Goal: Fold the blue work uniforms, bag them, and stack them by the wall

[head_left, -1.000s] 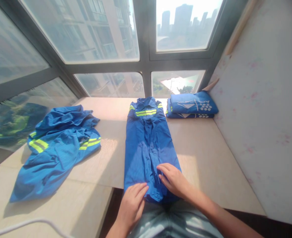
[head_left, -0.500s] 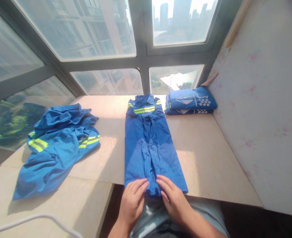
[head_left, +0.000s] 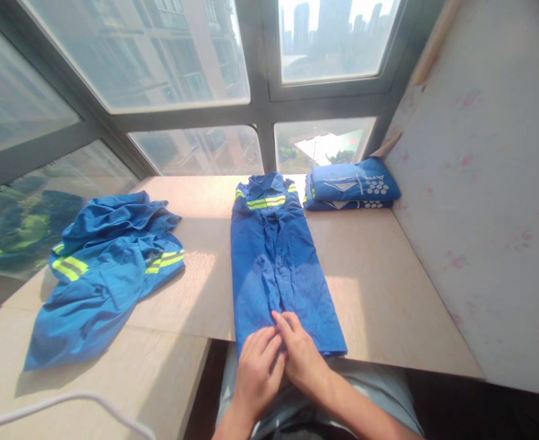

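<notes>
Pale tbl [head_left: 388,299], blue garment [head_left: 301,263] ctr, crumpled one [head_left: 109,287] L, folded stack [head_left: 343,184] back R, prob. cable [head_left: 68,399]

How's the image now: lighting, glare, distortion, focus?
Head view: upper right windowpane nearly blown out near its top; head view: sun and shadow cross the tabletop and middle blue garment; head view: window frames splay, wide-angle style; head view: floral wall looks soft, left hand and right hand fairly clear.

Pale bluish clothing [head_left: 382,383] (forearms [head_left: 352,400] bare)

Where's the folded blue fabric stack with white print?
Head view: the stack is back right on the pale wooden tabletop, between the central blue garment and floral wall.
</notes>
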Tool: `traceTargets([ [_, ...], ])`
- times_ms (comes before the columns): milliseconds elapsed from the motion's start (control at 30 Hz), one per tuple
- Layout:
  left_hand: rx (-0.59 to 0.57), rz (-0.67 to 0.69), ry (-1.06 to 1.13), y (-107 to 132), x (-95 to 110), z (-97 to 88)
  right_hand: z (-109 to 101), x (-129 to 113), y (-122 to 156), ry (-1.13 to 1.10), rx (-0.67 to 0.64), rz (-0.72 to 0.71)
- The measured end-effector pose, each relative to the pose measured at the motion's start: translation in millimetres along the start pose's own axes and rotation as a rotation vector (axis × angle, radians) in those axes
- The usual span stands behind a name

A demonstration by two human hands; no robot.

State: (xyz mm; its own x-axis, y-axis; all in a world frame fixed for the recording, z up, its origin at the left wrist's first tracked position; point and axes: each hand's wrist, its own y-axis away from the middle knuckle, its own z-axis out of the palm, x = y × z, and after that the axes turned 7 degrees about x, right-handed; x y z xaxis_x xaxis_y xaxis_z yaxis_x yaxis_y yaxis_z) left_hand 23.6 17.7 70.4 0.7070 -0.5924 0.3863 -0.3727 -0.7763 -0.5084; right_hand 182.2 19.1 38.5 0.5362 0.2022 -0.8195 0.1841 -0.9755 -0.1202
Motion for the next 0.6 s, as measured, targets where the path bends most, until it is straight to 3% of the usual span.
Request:
traceTargets([
  [133, 0.024, -0.011, -0.015, 8, -4, 9.5, -11, 3, 9, -0.097, -0.044, -0.039],
  [333, -0.008, 0.018, -0.052, 10, -4, 17.6, -28, 12, 23, -0.229, 0.02, -0.058],
  [433, -0.03, 0.078, -0.087, 11, -4, 18.4, -43, 17, 24, -0.105, 0.119, -0.058],
  [500, -0.065, 0.114, -0.127, 13, -4, 16.8, -56, 21, 25, 0.051, 0.16, -0.138],
  [600, -0.152, 0.174, -0.177, 19, -8, 12.0, -68, 29, 31, 0.277, 0.076, -0.284],
])
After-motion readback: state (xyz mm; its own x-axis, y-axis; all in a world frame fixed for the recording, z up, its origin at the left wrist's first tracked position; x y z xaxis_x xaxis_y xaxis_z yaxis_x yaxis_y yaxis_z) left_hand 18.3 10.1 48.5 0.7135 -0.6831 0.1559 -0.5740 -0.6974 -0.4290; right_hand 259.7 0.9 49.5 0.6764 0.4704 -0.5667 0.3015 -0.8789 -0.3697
